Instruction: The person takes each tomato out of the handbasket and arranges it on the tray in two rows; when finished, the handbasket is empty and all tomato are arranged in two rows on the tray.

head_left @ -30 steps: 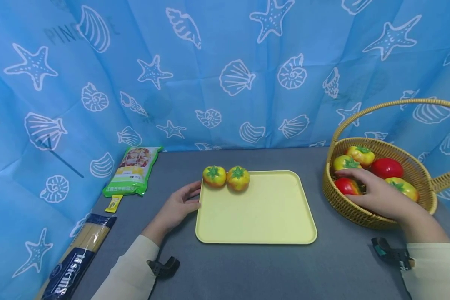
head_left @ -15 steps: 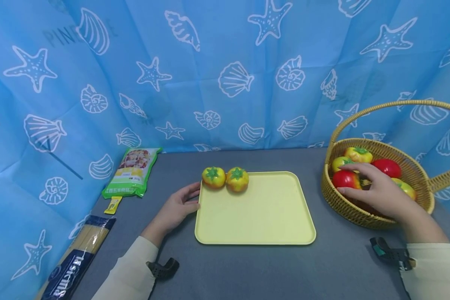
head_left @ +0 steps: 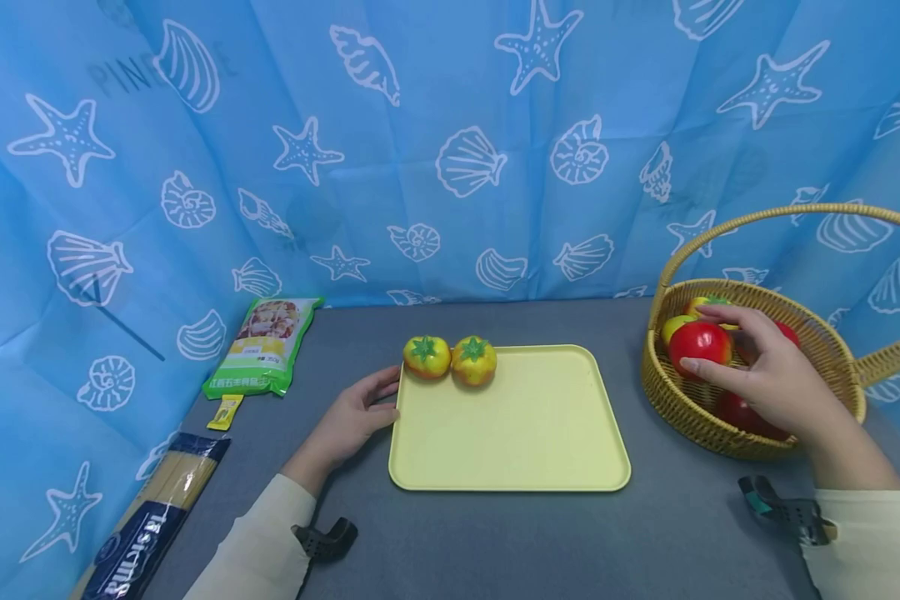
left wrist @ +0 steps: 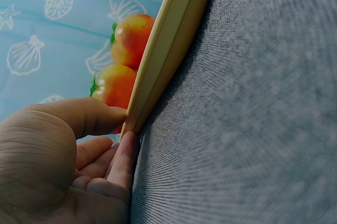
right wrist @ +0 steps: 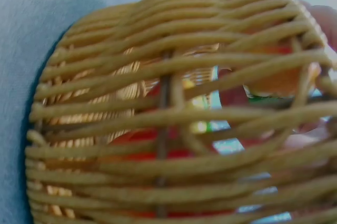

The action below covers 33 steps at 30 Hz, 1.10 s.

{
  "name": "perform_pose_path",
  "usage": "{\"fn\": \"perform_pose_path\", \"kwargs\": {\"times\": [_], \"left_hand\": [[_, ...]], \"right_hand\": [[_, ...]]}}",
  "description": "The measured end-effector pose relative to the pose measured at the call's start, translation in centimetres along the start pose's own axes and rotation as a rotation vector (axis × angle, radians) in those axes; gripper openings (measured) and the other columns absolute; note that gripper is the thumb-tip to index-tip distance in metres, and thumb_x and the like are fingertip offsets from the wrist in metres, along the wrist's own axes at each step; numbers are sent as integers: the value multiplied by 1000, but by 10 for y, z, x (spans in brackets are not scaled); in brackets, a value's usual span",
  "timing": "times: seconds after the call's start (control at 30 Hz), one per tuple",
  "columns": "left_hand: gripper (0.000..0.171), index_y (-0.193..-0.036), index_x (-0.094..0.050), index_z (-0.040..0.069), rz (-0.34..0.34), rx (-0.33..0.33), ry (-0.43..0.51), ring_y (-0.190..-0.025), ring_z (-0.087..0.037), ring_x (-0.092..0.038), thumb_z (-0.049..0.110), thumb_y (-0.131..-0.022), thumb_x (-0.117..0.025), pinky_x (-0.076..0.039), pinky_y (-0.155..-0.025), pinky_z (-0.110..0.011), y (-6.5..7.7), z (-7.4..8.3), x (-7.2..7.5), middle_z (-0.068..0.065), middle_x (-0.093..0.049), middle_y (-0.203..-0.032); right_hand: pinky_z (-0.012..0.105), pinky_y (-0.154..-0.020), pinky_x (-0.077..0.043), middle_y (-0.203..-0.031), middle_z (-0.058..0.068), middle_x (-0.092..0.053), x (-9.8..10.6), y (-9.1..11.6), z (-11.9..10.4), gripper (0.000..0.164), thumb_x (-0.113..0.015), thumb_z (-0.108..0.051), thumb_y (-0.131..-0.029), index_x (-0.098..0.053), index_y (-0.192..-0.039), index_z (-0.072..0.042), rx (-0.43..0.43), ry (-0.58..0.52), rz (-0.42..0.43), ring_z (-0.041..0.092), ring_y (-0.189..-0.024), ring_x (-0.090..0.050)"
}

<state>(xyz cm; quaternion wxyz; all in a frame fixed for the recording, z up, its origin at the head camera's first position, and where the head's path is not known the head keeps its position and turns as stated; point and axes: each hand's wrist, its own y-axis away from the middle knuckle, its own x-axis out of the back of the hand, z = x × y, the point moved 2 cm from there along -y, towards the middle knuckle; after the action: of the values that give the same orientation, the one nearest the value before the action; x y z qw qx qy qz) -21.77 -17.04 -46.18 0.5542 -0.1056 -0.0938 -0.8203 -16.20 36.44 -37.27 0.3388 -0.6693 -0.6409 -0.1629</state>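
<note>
My left hand (head_left: 351, 419) is at the left edge of a pale yellow tray (head_left: 510, 433), pinching its rim between thumb and fingers; the left wrist view shows the thumb (left wrist: 89, 116) on the rim. Two yellow-orange persimmons (head_left: 427, 357) with green leafy tops sit side by side in the tray's far left corner. Over the wicker basket (head_left: 675, 408), my right hand (head_left: 772, 371) holds a glossy red round fruit (head_left: 699, 348) between thumb and fingers. Basket weave (right wrist: 174, 113) covers much of the right wrist view and partly hides that hand.
More red and yellow fruit lies in the basket, whose tall handle (head_left: 787, 212) arches above it. On the left are a green snack bag (head_left: 266, 346), a small yellow packet (head_left: 226, 412) and a pack of noodles (head_left: 150, 517). A blue shell-patterned curtain (head_left: 420, 150) hangs behind.
My right hand has taken hold of the red fruit and raised it slightly from among the others in the basket. The left hand stays at the tray's edge.
</note>
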Motion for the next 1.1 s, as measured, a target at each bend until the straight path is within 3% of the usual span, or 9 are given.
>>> {"fn": "perform_pose_path", "kwargs": {"times": [0.37, 0.53, 0.73, 0.93, 1.1], "left_hand": [[72, -166, -38, -3, 16, 3, -5, -146, -37, -52, 1, -101, -69, -49, -115, -47, 0, -2, 0, -22, -46, -165], [71, -166, -38, -3, 19, 6, -10, -145, -37, -52, 1, -102, -69, -49, -115, -47, 1, -1, -1, -22, -46, -164], [71, -166, -38, -3, 16, -2, -2, -146, -38, -51, 0, -102, -68, -49, -115, -47, 1, 1, -1, -22, -45, -165], [71, -166, -38, -3, 12, 1, 0, -146, -37, -51, -1, -102, -68, -49, -115, -46, 0, 0, -1, -22, -45, -165], [70, -166, -39, -1, 15, -3, 0, -146, -36, -51, 0, -102, -68, -49, -115, -46, -1, -2, 0, -21, -46, -165]], "right_hand": [[19, -66, -57, -152, 34, -40, -7, 1, -21, 90, -87, -10, -93, -33, -165, 0, -29, -15, -10, 57, -121, -49], [24, -66, -61, -151, 27, -43, -12, 4, -29, 86, -87, -8, -93, -36, -163, -3, -26, -52, -4, 48, -115, -56], [23, -69, -61, -152, 22, -43, -20, 4, -40, 87, -89, -4, -90, -40, -161, -6, 10, -88, -15, 45, -120, -53], [21, -72, -59, -150, 19, -46, -32, 1, -47, 87, -94, -5, -83, -49, -158, -10, 89, -38, -36, 38, -129, -41], [20, -77, -58, -148, 16, -51, -45, -1, -52, 83, -95, -8, -85, -53, -157, -10, 140, -33, -63, 33, -125, -45]]}}
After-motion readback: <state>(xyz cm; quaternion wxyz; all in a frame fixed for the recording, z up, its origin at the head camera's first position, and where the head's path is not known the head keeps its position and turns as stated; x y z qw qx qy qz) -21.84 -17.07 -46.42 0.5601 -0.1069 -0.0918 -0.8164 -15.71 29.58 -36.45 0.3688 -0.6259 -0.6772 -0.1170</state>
